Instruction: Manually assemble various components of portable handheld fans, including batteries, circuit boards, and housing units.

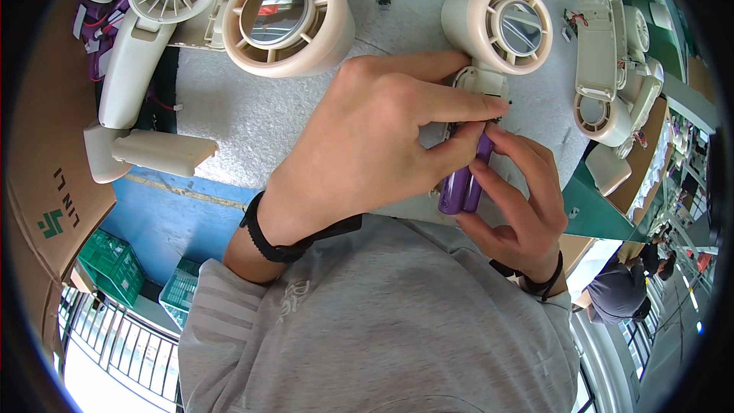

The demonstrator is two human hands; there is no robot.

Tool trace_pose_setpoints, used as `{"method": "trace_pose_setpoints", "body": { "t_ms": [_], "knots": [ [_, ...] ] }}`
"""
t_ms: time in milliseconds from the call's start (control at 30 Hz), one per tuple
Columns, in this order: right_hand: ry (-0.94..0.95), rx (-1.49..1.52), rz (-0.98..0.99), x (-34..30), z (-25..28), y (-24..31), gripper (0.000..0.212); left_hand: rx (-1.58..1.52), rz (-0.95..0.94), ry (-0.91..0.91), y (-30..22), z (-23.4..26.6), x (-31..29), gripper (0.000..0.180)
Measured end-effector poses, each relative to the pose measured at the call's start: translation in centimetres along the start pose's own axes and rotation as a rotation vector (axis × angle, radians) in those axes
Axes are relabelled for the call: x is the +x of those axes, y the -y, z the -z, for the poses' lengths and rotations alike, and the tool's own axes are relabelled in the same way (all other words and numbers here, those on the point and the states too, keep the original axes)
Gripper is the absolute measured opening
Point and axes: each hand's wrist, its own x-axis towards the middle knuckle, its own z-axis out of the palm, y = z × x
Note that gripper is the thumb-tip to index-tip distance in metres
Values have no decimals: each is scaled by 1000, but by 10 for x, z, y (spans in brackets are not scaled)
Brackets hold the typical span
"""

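A cream handheld fan lies on the worktable in front of me, its round head (459, 19) pointing away and its opened handle (482, 82) toward me. Two purple cylindrical battery cells (461, 187) sit side by side along the handle. My left hand (355, 138) reaches over from the left, its fingers closed around the handle just below the head, with index finger and thumb pressed near the top of the cells. From the right, my right hand (527, 206) grips the purple cells between thumb and fingers. The inside of the handle is mostly hidden by my hands.
Another cream fan head (336, 34) and a fan with a handle (134, 73) lie left on the white table mat (222, 107). A handle shell (164, 151) rests at its left edge. More fan parts (600, 53) crowd the right. A cardboard box (46, 206), green crates (111, 264) and a person (619, 291) are around.
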Motion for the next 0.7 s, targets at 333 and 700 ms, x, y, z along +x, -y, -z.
{"method": "trace_pose_setpoints", "body": {
  "t_ms": [333,700],
  "knots": [
    [-53,-77,-25,0,-4,4,49,2,-10,8,0,0,0,32],
    [-87,114,-132,0,-8,2,51,19,4,126,1,10,3,50]
  ]
}}
